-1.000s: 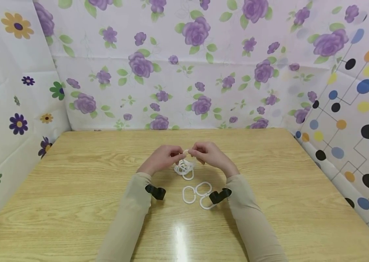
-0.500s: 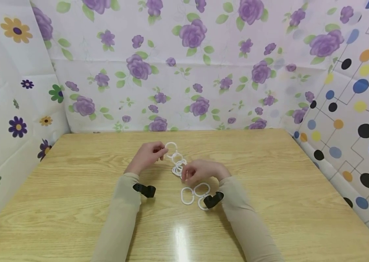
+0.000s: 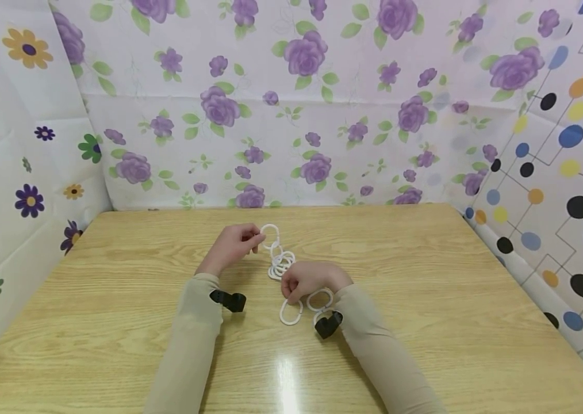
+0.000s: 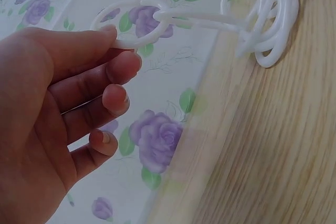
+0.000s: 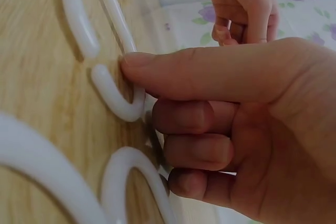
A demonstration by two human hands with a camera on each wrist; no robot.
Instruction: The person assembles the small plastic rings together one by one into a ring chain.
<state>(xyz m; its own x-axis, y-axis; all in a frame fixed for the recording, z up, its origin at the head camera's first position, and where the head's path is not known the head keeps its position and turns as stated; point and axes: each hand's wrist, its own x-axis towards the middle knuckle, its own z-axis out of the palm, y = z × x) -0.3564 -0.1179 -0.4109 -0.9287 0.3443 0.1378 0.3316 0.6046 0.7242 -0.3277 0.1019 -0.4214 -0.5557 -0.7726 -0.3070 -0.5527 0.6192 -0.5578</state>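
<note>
My left hand (image 3: 234, 244) pinches, between thumb and forefinger, the end ring (image 4: 137, 44) of a chain of white plastic oval rings. The chain slants down from there to a bunch of joined rings (image 4: 286, 19), near the right hand in the head view. My right hand (image 3: 312, 279) has its thumb and forefinger on a loose white ring (image 5: 107, 87), pinching its far end. That ring has a small gap in its side and lies separate from the chain. The right hand's other fingers are curled in.
Two more loose white rings (image 3: 309, 301) lie beside the right wrist, partly hidden by the black wrist camera (image 3: 329, 325). They rest on the wooden table (image 3: 141, 322). Flower-printed cloth (image 3: 255, 138) hangs behind the table's far edge, and dotted cloth (image 3: 581, 241) hangs at the right.
The hands, earlier together at the chain, have parted. The left moved left with the end ring, stretching the chain; the right came down to the loose ring, which has tilted and shifted slightly left.
</note>
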